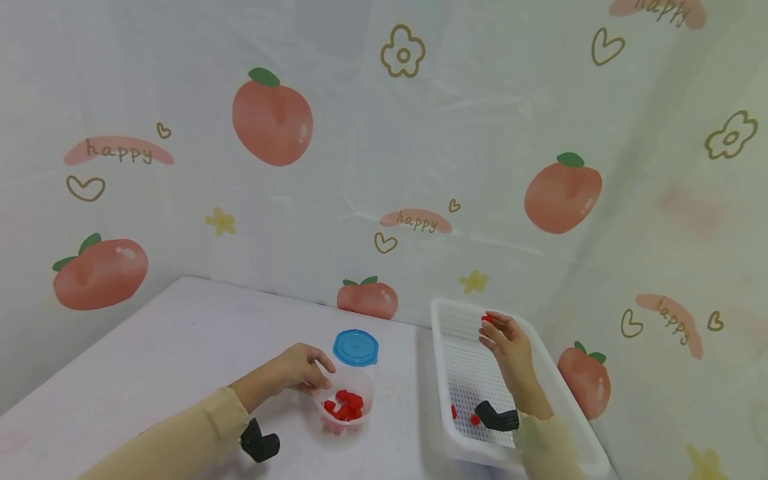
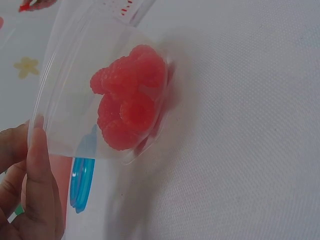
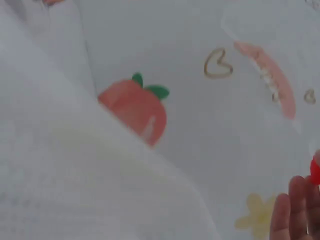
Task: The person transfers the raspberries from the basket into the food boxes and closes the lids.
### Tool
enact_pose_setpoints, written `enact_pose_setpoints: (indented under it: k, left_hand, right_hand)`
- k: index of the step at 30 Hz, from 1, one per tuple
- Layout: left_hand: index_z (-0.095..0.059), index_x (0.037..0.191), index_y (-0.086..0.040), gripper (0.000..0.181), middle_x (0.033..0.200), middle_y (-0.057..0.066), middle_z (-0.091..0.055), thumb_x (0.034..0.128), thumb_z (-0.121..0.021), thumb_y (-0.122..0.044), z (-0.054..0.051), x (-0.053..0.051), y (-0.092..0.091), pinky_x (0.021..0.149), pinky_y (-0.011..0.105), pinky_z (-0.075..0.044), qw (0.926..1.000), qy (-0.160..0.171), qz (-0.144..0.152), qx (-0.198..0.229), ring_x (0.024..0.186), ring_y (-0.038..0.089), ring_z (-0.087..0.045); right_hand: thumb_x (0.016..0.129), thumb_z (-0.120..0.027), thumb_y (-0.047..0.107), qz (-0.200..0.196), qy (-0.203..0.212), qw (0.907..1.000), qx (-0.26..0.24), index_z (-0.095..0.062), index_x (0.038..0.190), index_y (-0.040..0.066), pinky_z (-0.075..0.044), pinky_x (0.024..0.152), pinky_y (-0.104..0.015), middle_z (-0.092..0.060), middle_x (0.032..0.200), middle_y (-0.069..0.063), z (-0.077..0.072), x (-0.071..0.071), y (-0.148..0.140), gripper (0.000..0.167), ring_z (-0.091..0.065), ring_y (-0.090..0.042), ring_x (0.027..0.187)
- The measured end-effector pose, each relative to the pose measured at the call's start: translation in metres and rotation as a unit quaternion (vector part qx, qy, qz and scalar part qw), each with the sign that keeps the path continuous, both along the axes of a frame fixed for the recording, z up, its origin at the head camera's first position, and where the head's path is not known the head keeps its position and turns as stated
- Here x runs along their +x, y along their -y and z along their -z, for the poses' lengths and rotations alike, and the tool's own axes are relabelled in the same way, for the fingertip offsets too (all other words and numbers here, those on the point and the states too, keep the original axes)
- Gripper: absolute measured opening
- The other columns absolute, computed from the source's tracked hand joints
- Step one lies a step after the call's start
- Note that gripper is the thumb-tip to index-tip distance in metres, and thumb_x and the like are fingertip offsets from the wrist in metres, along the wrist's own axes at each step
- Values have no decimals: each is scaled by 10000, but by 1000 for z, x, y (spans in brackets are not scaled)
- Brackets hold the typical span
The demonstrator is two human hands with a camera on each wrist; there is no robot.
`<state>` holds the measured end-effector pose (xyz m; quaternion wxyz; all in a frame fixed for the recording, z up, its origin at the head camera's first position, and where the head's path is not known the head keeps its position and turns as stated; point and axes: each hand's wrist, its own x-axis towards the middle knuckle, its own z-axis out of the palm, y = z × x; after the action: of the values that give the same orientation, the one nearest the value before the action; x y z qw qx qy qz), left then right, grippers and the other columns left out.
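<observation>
My left hand (image 1: 298,368) pinches the rim of a clear plastic tub (image 1: 363,381) standing on the table. Inside the tub lies a pile of red raspberries (image 2: 125,95), seen through its wall in the left wrist view. Over the white perforated basket (image 1: 440,373), my right hand (image 1: 511,348) is raised and holds one raspberry (image 1: 487,319) at its fingertips. In the right wrist view only part of that raspberry (image 3: 315,171) shows, at the right edge. A few raspberries (image 1: 475,419) lie on the basket floor near its front.
A blue lid (image 1: 356,348) lies on the white table (image 1: 240,327) behind the tub. The basket stands to the tub's right, its raised walls around the right hand. A curtain (image 1: 360,133) printed with fruit hangs behind the table.
</observation>
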<state>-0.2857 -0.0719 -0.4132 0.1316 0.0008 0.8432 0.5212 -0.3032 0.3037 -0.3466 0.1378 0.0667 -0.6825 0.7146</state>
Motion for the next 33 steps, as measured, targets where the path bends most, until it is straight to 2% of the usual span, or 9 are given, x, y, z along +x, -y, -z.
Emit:
enact_pose_setpoints:
  k: [3,6,10,16,25,33]
  left_hand:
    - [-697,945,-79,220,806,88,-604,751,-802,-72,0,0,0,583,249,-554,10000,-5,2,-18,636,196,-565]
    - [-698,943,-79,222,807,88,-605,748,-804,-72,1,0,0,582,249,-555,10000,-3,-9,-3,640,198,-566]
    - [-699,944,-79,224,809,89,-604,748,-806,-72,0,-1,0,584,252,-557,10000,-1,-23,3,648,200,-567]
    - [-702,945,-81,221,810,88,-604,750,-805,-74,1,-2,0,586,253,-557,10000,-5,-2,9,647,200,-567]
    - [-702,945,-76,213,814,91,-602,756,-800,-70,2,-2,0,580,247,-552,10000,9,27,39,634,195,-564]
    - [-702,949,-75,214,814,90,-603,757,-797,-64,0,-1,1,585,252,-557,10000,19,18,51,646,198,-564]
  right_hand:
    - [966,-550,38,-5,-236,9981,-562,-607,1068,137,-551,820,-205,-613,952,56,-7,7,14,153,-626,-79,833]
    - [951,-559,0,118,-366,9941,-1015,-616,1054,123,-547,829,-209,-606,952,32,-14,13,29,170,-624,-95,834]
    - [934,-572,-28,398,-519,9892,-1312,-601,1076,81,-536,843,-187,-587,955,13,-19,19,49,181,-608,-96,846]
    - [932,-579,-28,599,-734,9820,-1637,-573,1100,64,-526,869,-187,-565,977,-5,-12,28,77,192,-588,-100,891]
    - [933,-580,-23,385,-974,9869,-1223,-552,1147,5,-530,881,-204,-576,1011,14,9,46,117,217,-598,-91,930]
    - [933,-616,60,135,-617,9971,-432,-536,1211,-2,-525,887,-195,-584,1082,-12,28,61,142,296,-616,-117,974]
